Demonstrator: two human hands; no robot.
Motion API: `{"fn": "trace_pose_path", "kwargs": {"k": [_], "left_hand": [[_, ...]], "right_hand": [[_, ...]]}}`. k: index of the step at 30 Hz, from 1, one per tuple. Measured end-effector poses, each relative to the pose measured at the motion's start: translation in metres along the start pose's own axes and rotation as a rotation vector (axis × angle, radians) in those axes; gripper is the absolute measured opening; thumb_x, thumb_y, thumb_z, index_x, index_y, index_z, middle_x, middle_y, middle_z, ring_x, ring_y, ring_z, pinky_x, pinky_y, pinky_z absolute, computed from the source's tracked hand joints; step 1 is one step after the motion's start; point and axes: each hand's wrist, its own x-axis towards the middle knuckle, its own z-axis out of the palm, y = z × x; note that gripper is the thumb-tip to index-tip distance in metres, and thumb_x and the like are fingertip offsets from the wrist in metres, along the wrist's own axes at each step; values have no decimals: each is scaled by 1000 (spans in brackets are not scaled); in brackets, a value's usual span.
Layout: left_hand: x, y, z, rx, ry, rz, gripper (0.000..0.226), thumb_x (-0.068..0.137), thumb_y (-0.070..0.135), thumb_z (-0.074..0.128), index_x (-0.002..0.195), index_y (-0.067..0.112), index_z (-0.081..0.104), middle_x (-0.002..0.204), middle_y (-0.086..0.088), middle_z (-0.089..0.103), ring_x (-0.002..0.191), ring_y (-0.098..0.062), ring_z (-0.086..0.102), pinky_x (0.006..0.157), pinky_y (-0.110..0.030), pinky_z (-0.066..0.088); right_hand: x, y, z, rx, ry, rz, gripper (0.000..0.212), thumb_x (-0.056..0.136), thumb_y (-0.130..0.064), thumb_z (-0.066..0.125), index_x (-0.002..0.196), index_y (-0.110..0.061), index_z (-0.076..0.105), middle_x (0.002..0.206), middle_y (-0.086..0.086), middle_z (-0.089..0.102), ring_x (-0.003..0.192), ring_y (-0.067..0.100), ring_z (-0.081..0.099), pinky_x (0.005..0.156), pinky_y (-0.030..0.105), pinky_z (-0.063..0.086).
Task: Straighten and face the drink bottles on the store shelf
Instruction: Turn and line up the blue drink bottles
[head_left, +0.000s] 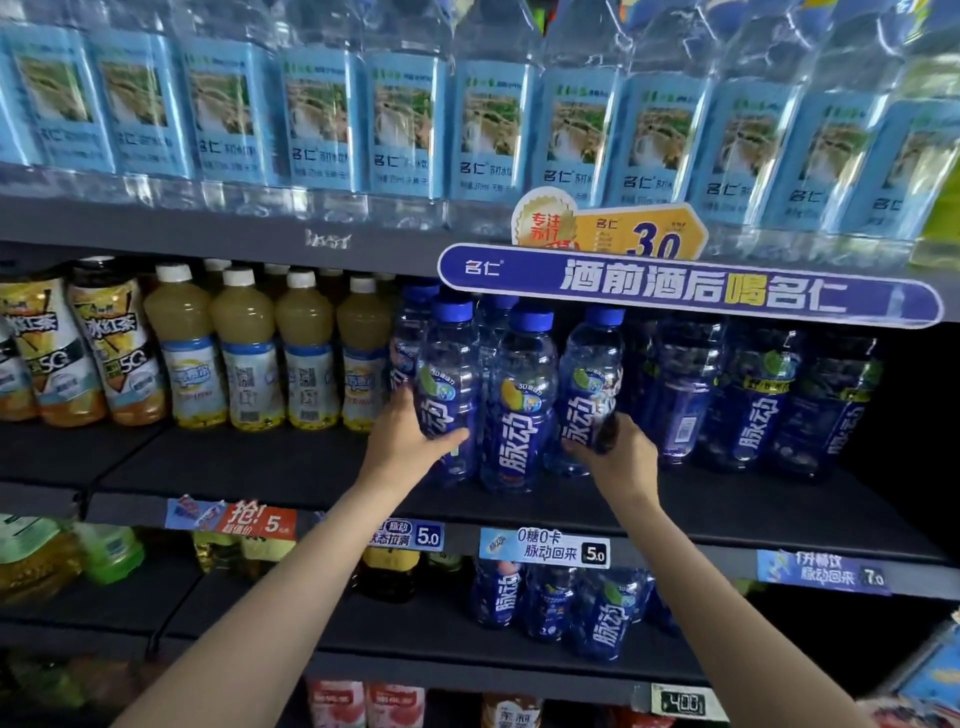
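Observation:
Three blue-capped sports drink bottles stand at the front of the middle shelf. My left hand grips the lower part of the left blue bottle. My right hand grips the lower part of the right blue bottle. Between them the middle blue bottle stands untouched, label facing out. More blue bottles stand further back to the right, in shadow.
Yellow juice bottles and iced tea bottles fill the shelf's left part. Clear water bottles line the shelf above. A blue promotional sign hangs over the blue bottles. Price tags run along the shelf edge; more drinks sit below.

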Motion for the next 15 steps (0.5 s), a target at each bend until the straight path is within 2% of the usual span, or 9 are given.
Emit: {"fn": "trace_pose_path", "kwargs": {"k": [2,5,10,12,15], "left_hand": [[1,-2,1,4,7,3,77,72,35,78,131,2,41,129,-12,53,118,-26,51,97,-35,43],[1,-4,1,-22,22,10,70,71,32,79,125,5,43,122,-8,56,113,-23,53,91,-29,43],[2,-7,2,-74,-2,19,71,71,33,79,127,9,41,123,-6,55,114,-20,53,94,-32,45],[3,-9,1,-69,-7,18,74,70,35,80,128,10,41,125,-5,55,116,-20,52,97,-35,45],[3,-9,1,-69,-8,18,77,70,36,80,131,11,39,128,-5,53,118,-20,50,97,-31,42]], "right_hand": [[17,-8,7,-3,-7,19,41,75,-28,80,85,-7,46,85,10,56,84,30,56,63,30,34],[39,-19,21,0,-8,45,42,77,-23,78,100,-2,51,104,17,62,99,34,57,70,34,39],[69,-25,28,13,-112,89,61,82,-20,73,131,3,46,124,21,59,116,34,54,85,35,42],[62,-20,25,159,-88,109,61,83,-25,72,133,-1,47,124,17,61,117,31,55,91,33,42],[28,-22,16,641,-183,112,41,82,-40,68,113,-13,61,119,10,65,111,23,60,101,40,45]]}}
